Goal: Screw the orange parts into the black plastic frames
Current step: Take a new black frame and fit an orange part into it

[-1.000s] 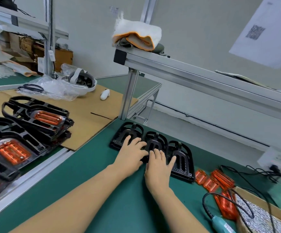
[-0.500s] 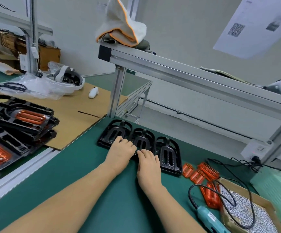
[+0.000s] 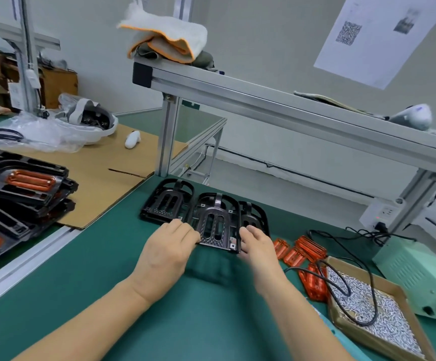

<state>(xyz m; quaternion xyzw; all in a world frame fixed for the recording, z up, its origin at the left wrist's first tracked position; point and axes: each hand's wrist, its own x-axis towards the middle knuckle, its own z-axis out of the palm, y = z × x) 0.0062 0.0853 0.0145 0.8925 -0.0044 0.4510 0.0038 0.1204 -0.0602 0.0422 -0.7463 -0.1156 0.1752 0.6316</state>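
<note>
- Left hand curls its fingers over the near left corner of the middle frame; right hand holds the frame's near right edge, fingers bent round it, though blur hides the fingertips.
- That middle frame sits tilted, its near edge lifted off the green surface and overlapping its neighbours: the left frame lies flat beside it, and the right frame is partly hidden behind it and the right hand.
- Orange parts lie loose on the surface just right of the right hand, a few of them under the black cable. None is in these three frames yet.
- A box of screws stands at the far right, with the cable draped across it; the driver itself is barely in view.
- Judged step: squaring up the middle frame so that an orange part can be seated in it.
- To do it well: lower the frame flat and clear of its neighbours, so that it will not rock under the driver.
- Keep the two slots and the corner screw holes facing up and unobstructed.
- Hold one hand on the frame while the other fetches an orange part; the nearest ones need no reach across the cable.
- Risk: a frame left resting on another could shift and send a screw in crooked.
- Finished frames with orange inserts are stacked at far left.
</note>
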